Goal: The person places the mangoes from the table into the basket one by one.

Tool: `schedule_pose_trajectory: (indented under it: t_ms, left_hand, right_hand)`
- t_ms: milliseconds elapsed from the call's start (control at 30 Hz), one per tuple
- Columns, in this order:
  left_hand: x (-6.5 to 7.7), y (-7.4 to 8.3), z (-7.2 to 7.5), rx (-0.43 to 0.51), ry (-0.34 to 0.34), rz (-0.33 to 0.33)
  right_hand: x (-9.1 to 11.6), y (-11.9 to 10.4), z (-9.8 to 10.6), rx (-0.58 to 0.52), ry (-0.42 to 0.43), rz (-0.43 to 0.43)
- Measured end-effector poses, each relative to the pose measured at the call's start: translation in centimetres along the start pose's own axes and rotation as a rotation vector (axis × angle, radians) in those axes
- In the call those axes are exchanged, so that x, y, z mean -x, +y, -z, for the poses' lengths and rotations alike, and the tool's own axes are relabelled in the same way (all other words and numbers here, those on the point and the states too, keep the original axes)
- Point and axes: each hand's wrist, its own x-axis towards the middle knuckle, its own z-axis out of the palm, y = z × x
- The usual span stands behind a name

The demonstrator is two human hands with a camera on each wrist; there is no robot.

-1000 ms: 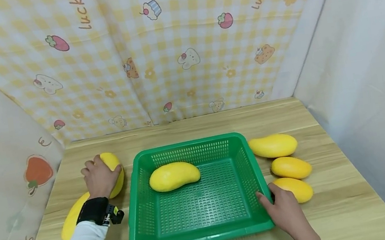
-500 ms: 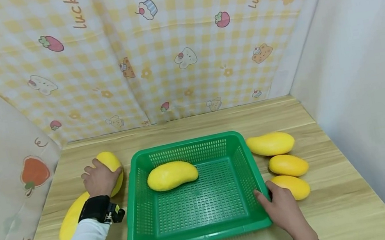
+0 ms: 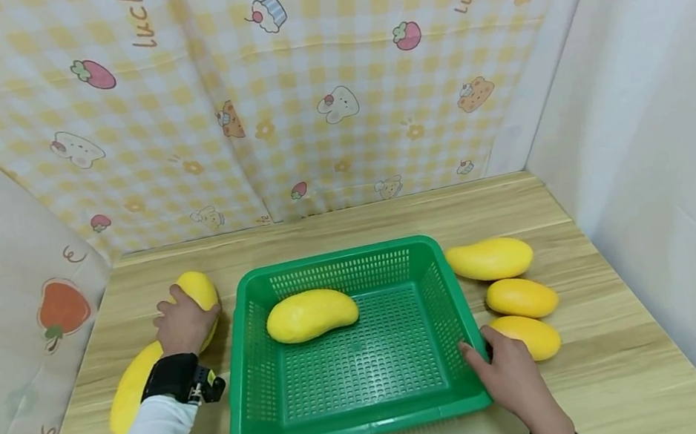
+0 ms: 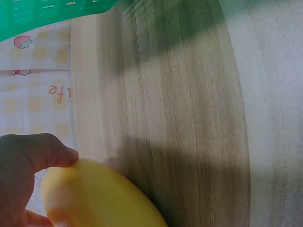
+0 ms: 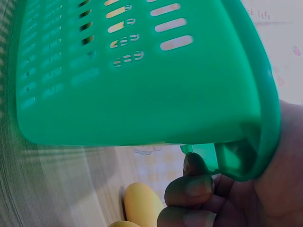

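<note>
On the left of the table, my left hand (image 3: 183, 325) grips a yellow mango (image 3: 200, 288) from above. The thumb presses on its skin in the left wrist view, where the mango (image 4: 99, 194) is partly cut off. A second mango (image 3: 132, 392) lies closer to me, half behind the wrist. At the front right corner of a green plastic basket (image 3: 367, 432), my right hand (image 3: 514, 377) holds the rim, thumb inside. Curled fingers (image 5: 199, 185) show under the basket's lip in the right wrist view. Inside the basket lies one mango (image 3: 312, 315), toward the back left.
Right of the basket lie a longer mango (image 3: 491, 259) and two smaller orange-yellow mangoes (image 3: 522, 297), near the right hand. A checkered cloth (image 3: 330, 99) hangs behind the wooden table (image 3: 349, 226), and pale cloth (image 3: 665, 124) closes off both sides.
The head view has shifted slightly. My left fingers have drawn in a little on the mango. The right hand and the basket stay as they were.
</note>
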Motion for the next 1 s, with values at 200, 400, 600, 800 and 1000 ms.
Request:
schedule_pose_trajectory:
  t_ms: [200,400,600,800,1000]
  left_hand:
    - [0.2,0.2,-0.1,0.014,-0.006,-0.019]
    - [0.7,0.1,-0.2,0.039,0.008,-0.052]
    - [1.7,-0.3,0.3,0.065,0.055,-0.076]
    - [2.4,-0.1,1.2,0.108,0.149,-0.125]
    - [3.2,0.5,2.1,0.141,0.225,-0.164]
  right_hand:
    - [0.0,0.0,0.0,-0.002,-0.002,-0.005]
    - [0.0,0.1,0.0,-0.004,-0.001,-0.005]
    - [0.2,0.1,-0.1,-0.007,-0.004,-0.005]
    - [0.2,0.1,-0.1,-0.016,-0.012,-0.014]
    - [0.0,0.0,0.0,0.015,-0.008,0.002]
